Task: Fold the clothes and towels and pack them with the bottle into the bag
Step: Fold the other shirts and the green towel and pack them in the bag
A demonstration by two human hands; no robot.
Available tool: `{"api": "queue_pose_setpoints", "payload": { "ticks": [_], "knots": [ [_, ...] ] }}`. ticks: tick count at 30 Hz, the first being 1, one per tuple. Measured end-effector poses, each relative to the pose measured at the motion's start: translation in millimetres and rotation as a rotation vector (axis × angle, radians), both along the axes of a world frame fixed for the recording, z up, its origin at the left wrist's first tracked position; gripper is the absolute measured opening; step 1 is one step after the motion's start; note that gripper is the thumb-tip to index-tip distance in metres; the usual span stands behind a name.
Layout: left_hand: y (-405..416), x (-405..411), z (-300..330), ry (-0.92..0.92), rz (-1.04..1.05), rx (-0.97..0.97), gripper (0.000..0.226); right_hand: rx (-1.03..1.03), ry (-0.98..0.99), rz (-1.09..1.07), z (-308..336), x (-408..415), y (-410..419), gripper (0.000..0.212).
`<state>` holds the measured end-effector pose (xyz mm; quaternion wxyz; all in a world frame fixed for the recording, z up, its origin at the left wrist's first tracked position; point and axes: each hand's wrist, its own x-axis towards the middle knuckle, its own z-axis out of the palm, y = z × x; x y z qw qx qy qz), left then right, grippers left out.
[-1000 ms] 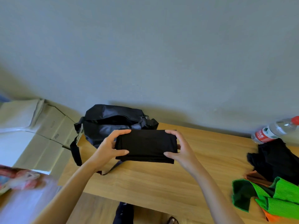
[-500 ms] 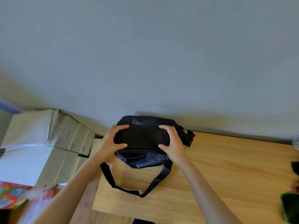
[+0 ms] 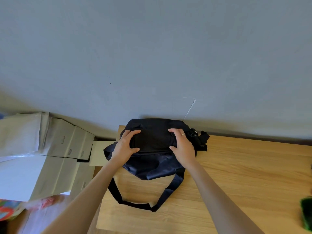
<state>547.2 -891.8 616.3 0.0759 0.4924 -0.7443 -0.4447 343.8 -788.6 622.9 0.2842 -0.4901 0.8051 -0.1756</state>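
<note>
The folded black cloth (image 3: 152, 141), held clear of the bag (image 3: 152, 166) a second ago, is now gripped at its ends by the left hand (image 3: 124, 146) and right hand (image 3: 183, 146) at the bag's mouth on the surface (image 3: 236, 174).

Plain room, perhaps a storeroom, bare grey wall (image 3: 152, 48), wooden table (image 3: 244, 174), stacked cardboard boxes (image 3: 67, 146) alongside

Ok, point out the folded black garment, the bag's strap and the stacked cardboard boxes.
folded black garment (image 3: 152, 141), head view, middle of its top face.
bag's strap (image 3: 135, 204), head view, bottom of the loop.
stacked cardboard boxes (image 3: 67, 141), head view, upper box's side.
</note>
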Motion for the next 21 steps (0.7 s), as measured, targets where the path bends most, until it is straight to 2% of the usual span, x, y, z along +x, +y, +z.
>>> {"api": "queue_pose_setpoints", "payload": {
  "ticks": [5, 10, 14, 16, 18, 21],
  "knots": [
    [2.8, -6.5, -14.9, -0.096, -0.018, -0.041, 0.065, 0.053, 0.083, 0.004, -13.3, 1.8, -2.0, 0.052],
    [7.5, -9.5, -18.0, -0.164, -0.051, -0.092, 0.067, 0.057, 0.057, 0.008, -18.6, -1.8, -1.0, 0.053],
    [16.4, -7.1, -9.2, -0.284, -0.069, -0.281, 0.073, 0.064, 0.001, 0.044, -4.9, -4.9, 1.9, 0.065],
    [22.1, -5.5, -5.4, -0.306, -0.07, -0.417, 0.077, 0.067, 0.083, 0.08, 6.3, -8.3, 7.2, 0.064],
    [27.6, -7.9, -1.0, -0.281, -0.109, -0.545, 0.079, -0.027, 0.225, 0.122, 19.0, -12.6, 13.3, 0.058],
    [36.3, -21.5, 5.3, -0.233, -0.29, -0.686, 0.076, -0.195, 0.456, 0.174, 20.9, -23.7, 22.0, 0.062]
  ]
}}
